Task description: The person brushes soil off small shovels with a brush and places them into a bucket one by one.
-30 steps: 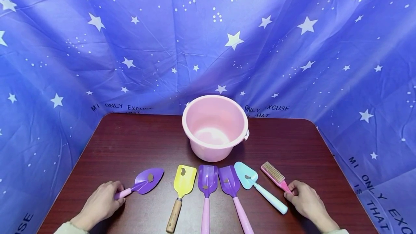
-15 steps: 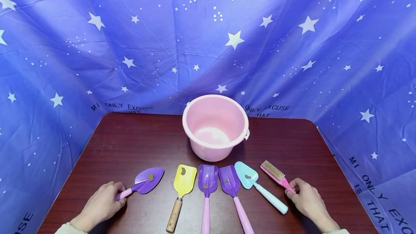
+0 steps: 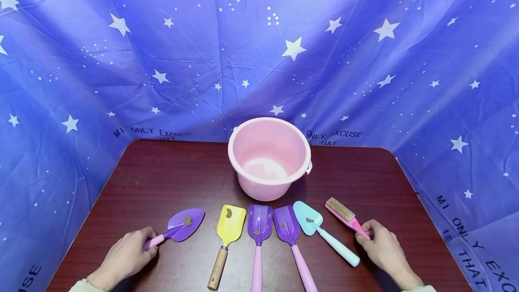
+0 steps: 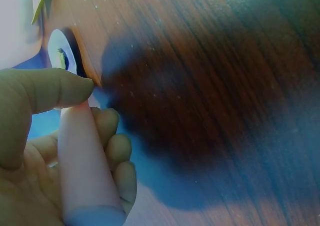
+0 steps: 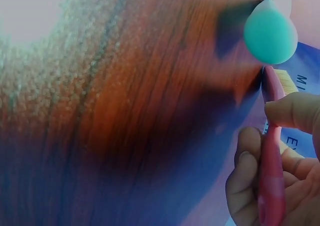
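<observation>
At the table's left, my left hand (image 3: 126, 252) grips the pink handle (image 4: 82, 156) of a trowel with a pointed purple blade (image 3: 185, 225). The left wrist view shows the thumb on top of that handle and the fingers curled beneath. On the right, my right hand (image 3: 385, 248) holds a pink brush (image 3: 341, 211) by its handle, bristles facing up in the head view. In the right wrist view, thumb and fingers wrap the brush handle (image 5: 271, 178). Just left of this hand lies a light blue trowel (image 3: 338, 248).
A pink bucket (image 3: 265, 189) stands at the middle back of the table (image 3: 170, 170). In front of it lie a yellow shovel (image 3: 230, 228) with a wooden handle, a purple shovel (image 3: 259, 220) and another purple shovel (image 3: 286, 224). A blue star-patterned curtain (image 3: 182, 57) surrounds the table.
The brush in my right hand has shifted slightly, its bristle end moving a little up in the head view. The left hand and the other tools stay nearly where they were.
</observation>
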`<action>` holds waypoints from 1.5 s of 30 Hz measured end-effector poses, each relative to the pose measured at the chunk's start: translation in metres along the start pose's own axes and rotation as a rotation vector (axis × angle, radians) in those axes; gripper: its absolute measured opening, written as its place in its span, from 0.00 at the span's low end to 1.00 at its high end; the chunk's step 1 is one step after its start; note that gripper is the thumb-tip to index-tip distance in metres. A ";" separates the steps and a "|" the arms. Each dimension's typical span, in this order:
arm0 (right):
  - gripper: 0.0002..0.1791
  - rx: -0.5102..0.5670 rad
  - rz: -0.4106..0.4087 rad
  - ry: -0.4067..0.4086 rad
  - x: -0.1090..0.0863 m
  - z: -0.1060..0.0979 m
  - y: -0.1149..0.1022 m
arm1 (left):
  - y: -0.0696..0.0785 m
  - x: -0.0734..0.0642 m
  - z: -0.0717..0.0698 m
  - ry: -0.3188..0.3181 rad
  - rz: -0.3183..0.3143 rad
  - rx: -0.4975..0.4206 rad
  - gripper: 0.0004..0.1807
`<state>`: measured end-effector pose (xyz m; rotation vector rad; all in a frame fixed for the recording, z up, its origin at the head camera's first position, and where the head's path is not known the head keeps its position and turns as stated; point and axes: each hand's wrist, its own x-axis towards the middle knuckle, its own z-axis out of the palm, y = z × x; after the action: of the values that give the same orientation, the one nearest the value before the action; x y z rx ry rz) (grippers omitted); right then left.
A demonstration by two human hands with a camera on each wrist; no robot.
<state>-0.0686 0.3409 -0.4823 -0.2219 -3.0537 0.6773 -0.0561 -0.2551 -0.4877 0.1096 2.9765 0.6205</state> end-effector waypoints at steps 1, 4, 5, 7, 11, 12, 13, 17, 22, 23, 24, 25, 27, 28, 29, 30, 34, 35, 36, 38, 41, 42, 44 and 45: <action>0.09 0.001 0.002 0.001 0.000 0.000 0.000 | 0.000 0.000 0.000 -0.003 -0.006 -0.002 0.09; 0.10 0.009 0.008 0.008 0.000 0.001 0.000 | 0.001 0.000 -0.001 -0.002 -0.005 -0.006 0.09; 0.10 0.010 0.008 0.014 0.000 0.001 -0.001 | 0.001 0.000 -0.001 0.000 -0.002 -0.008 0.09; 0.10 0.018 0.006 0.025 0.000 0.001 -0.001 | 0.002 0.001 -0.001 0.002 0.000 -0.003 0.09; 0.10 0.029 -0.001 0.051 0.000 0.000 -0.004 | 0.002 0.001 -0.002 0.003 0.002 0.001 0.09; 0.10 0.033 -0.002 0.053 0.000 0.000 -0.004 | 0.002 0.001 -0.002 0.002 0.001 0.000 0.09; 0.11 0.034 -0.002 0.057 0.000 -0.001 -0.005 | 0.002 0.001 -0.002 0.000 -0.001 -0.003 0.09; 0.12 0.042 0.000 0.074 0.000 -0.002 -0.007 | 0.004 0.000 -0.003 -0.005 -0.005 -0.014 0.09; 0.12 0.050 -0.013 0.108 0.000 -0.002 -0.010 | 0.006 0.000 -0.003 -0.014 -0.017 -0.026 0.09; 0.11 0.053 -0.016 0.112 0.000 -0.002 -0.011 | 0.006 0.000 -0.003 -0.014 -0.019 -0.029 0.09; 0.11 0.054 -0.019 0.116 0.000 -0.002 -0.012 | 0.006 0.000 -0.004 -0.013 -0.022 -0.031 0.09; 0.11 0.055 -0.024 0.122 0.001 -0.003 -0.012 | 0.007 0.000 -0.004 -0.012 -0.022 -0.036 0.09; 0.11 0.058 -0.035 0.134 0.001 -0.003 -0.013 | 0.008 0.001 -0.004 -0.009 -0.020 -0.045 0.08; 0.11 0.059 -0.041 0.141 0.002 -0.004 -0.013 | 0.009 0.001 -0.005 -0.007 -0.020 -0.051 0.08; 0.11 0.058 -0.048 0.149 0.002 -0.004 -0.014 | 0.010 0.001 -0.005 -0.005 -0.019 -0.057 0.08; 0.11 0.058 -0.054 0.157 0.002 -0.005 -0.014 | 0.011 0.001 -0.005 -0.003 -0.018 -0.064 0.08; 0.11 0.062 -0.072 0.173 0.003 -0.006 -0.015 | 0.016 0.001 -0.007 0.001 -0.019 -0.081 0.08; 0.11 0.063 -0.075 0.176 0.003 -0.006 -0.015 | 0.017 0.001 -0.007 0.001 -0.018 -0.082 0.08; 0.11 0.065 -0.078 0.178 0.003 -0.006 -0.015 | 0.017 0.001 -0.008 0.001 -0.016 -0.081 0.08; 0.11 0.069 -0.085 0.182 0.003 -0.006 -0.016 | 0.018 0.002 -0.008 -0.002 -0.017 -0.079 0.08; 0.11 0.075 -0.098 0.189 0.002 -0.007 -0.019 | 0.019 0.002 -0.008 -0.012 -0.019 -0.075 0.08; 0.11 0.078 -0.101 0.190 0.002 -0.007 -0.020 | 0.019 0.002 -0.008 -0.015 -0.019 -0.074 0.08; 0.11 0.082 -0.108 0.191 0.001 -0.008 -0.023 | 0.020 0.002 -0.008 -0.018 -0.020 -0.073 0.08; 0.11 0.083 -0.110 0.190 0.000 -0.008 -0.025 | 0.020 0.002 -0.008 -0.020 -0.021 -0.073 0.09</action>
<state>-0.0717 0.3219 -0.4641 -0.1086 -2.8264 0.7291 -0.0584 -0.2396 -0.4720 0.0787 2.9284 0.7200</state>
